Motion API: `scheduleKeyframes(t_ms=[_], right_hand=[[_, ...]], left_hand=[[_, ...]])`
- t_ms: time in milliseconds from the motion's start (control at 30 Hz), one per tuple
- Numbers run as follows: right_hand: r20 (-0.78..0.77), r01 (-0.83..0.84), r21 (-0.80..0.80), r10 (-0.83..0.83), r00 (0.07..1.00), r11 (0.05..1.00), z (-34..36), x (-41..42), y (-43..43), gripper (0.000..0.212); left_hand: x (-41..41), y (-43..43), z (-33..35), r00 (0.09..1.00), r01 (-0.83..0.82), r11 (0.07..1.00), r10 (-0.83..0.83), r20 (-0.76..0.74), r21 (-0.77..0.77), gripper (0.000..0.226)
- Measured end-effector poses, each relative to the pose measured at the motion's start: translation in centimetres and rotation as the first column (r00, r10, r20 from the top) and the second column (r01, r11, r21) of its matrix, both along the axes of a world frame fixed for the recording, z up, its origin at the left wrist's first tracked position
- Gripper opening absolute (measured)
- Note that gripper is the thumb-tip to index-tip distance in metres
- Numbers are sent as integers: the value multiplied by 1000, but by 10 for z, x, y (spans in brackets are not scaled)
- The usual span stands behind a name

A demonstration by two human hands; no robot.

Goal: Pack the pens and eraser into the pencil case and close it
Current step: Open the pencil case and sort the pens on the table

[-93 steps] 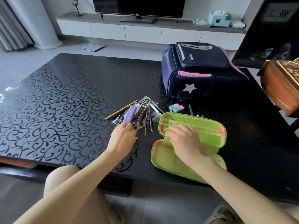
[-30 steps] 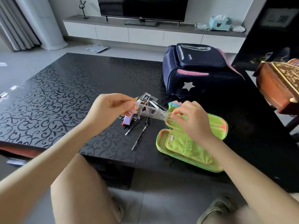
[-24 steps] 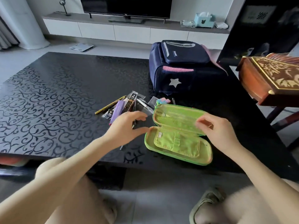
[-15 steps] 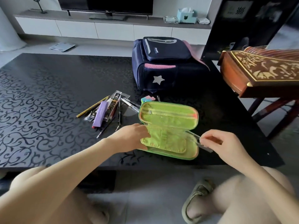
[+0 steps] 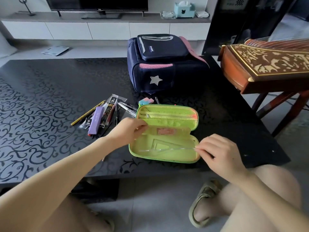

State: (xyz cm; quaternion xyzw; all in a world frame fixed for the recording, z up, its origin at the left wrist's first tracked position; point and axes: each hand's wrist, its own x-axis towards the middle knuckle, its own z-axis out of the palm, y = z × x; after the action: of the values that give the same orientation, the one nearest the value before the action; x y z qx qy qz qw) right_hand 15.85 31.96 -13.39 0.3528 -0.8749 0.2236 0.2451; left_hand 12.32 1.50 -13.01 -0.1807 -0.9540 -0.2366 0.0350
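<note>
Hidden, cropped and unreadable parts

The left hand (image 5: 129, 129) is covering the pencil case's (image 5: 164, 152) left hinge end; the backpack (image 5: 164, 64) is hiding what lies behind it; the pens (image 5: 108, 114) are overlapping, so counting them is impossible; the packet print is staying illegible; the frame is cropping the carved instrument (image 5: 265, 64) and television (image 5: 97, 3).
</note>
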Motion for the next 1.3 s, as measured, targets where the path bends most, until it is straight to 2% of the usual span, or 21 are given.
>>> scheduleKeyframes(t_ms=[100,167,300,400,533,600,667,733,800,933,1067,1133,1233,1300], right_hand=[[-99,86,184,-69,993,979,-21,-6,-11,17],[-81,94,258,-76,994,962,-33,-13,-23,20],[16,9,368,-16,1000,930,-42,-16,-43,20],[18,-2,268,-2,1000,963,-29,-12,-51,30],[-32,4,58,-2,999,998,5,-16,-75,22],[-15,-17,3,17,1000,1000,16,-23,-96,18],[42,-33,-2,33,999,999,21,-31,-120,15],[109,-50,19,48,993,999,20,-40,-148,8],[165,-66,53,57,985,996,18,-47,-176,4],[313,-73,166,18,950,983,3,-66,-225,23],[310,-31,344,-83,947,939,-5,-91,-263,28],[239,20,524,-169,956,852,-9,-103,-274,21],[99,82,735,-227,969,674,-19,-114,-272,31],[40,105,763,-208,977,638,-31,-117,-268,36]], left_hand=[[-3,4,6,999,-41,999,40,35,30,16],[-4,6,4,996,-68,997,65,64,42,17],[0,7,5,997,-56,997,52,61,52,17],[4,2,4,988,-61,995,49,146,75,17],[11,-11,0,930,-110,980,42,365,168,16],[20,-22,-1,912,-188,954,80,403,235,14],[28,-37,-6,925,-276,938,201,322,209,14],[35,-58,-12,903,-413,902,388,184,125,14],[38,-81,-16,828,-561,824,557,71,83,12],[32,-117,-29,691,-722,691,722,-20,-12,26],[8,-141,-41,692,-721,690,721,-15,-63,49],[-2,-143,-42,715,-697,713,699,-9,-70,65],[-6,-136,-49,818,-571,795,571,-69,-205,61],[-9,-140,-58,853,-517,820,516,-73,-246,51]])
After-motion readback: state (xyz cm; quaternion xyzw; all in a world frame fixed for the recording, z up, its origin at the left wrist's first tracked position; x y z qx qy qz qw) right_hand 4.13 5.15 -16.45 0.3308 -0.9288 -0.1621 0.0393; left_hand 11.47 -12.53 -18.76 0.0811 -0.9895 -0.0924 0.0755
